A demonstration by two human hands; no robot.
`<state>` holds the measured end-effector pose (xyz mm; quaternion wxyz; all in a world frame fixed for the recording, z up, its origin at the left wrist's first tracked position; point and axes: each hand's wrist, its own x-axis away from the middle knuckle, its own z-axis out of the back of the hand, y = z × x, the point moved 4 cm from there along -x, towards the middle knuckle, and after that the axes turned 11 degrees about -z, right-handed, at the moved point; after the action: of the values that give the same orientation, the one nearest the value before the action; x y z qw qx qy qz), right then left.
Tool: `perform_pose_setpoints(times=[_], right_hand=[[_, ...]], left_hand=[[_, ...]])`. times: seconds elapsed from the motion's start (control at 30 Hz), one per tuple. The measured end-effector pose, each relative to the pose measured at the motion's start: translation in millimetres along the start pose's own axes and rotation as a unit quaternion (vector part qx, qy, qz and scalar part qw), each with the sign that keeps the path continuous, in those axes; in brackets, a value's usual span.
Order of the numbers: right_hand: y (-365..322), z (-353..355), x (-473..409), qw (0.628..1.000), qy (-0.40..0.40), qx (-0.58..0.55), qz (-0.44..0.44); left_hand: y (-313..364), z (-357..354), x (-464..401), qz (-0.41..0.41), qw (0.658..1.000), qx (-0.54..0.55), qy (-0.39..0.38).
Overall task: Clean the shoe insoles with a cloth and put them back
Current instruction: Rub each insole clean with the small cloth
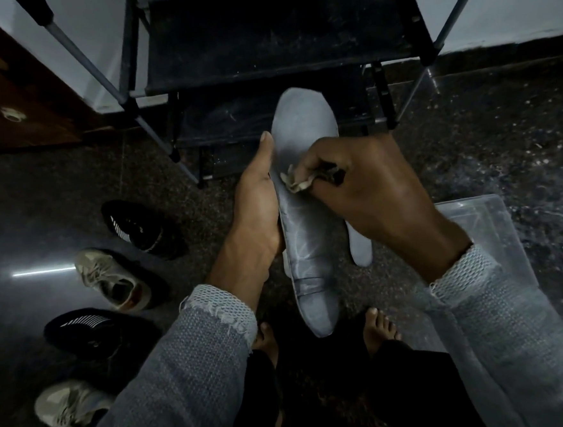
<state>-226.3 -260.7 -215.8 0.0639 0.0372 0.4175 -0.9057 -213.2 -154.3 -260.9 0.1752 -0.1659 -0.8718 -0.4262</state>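
Note:
A long grey insole [308,231] is held up in front of me, toe end pointing away. My left hand [259,201] grips it along its left edge, thumb stretched up the side. My right hand [365,187] pinches a small crumpled pale cloth [296,182] and presses it on the insole's middle. A second grey insole [361,247] shows partly below my right hand. Two black shoes [141,228] [88,333] and two beige sneakers [118,279] [67,410] lie on the floor at the left.
A black metal-framed shoe rack [275,43] stands straight ahead against a white wall. A clear plastic container [487,229] sits on the floor at the right. My bare feet [379,328] stand on the dark speckled floor. A brown wooden door [5,92] is at the far left.

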Motion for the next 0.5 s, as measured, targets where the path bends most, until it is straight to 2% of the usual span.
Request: perform_pose_setpoints(times=[0.07, 0.2, 0.4, 0.5], right_hand=[[0, -1, 0, 1.000, 0.021, 0.004, -0.001], [15, 11, -3, 0.995, 0.086, 0.017, -0.037], [2, 1, 0, 1.000, -0.004, 0.008, -0.015], [1, 1, 0, 0.999, 0.029, -0.014, -0.023]], left_hand=[[-1, -2, 2, -0.009, 1.000, 0.016, 0.003], [2, 1, 4, -0.022, 0.999, -0.025, -0.010], [5, 4, -1, -0.024, 1.000, -0.020, -0.004], [5, 3, 0, -0.017, 1.000, -0.021, -0.014]])
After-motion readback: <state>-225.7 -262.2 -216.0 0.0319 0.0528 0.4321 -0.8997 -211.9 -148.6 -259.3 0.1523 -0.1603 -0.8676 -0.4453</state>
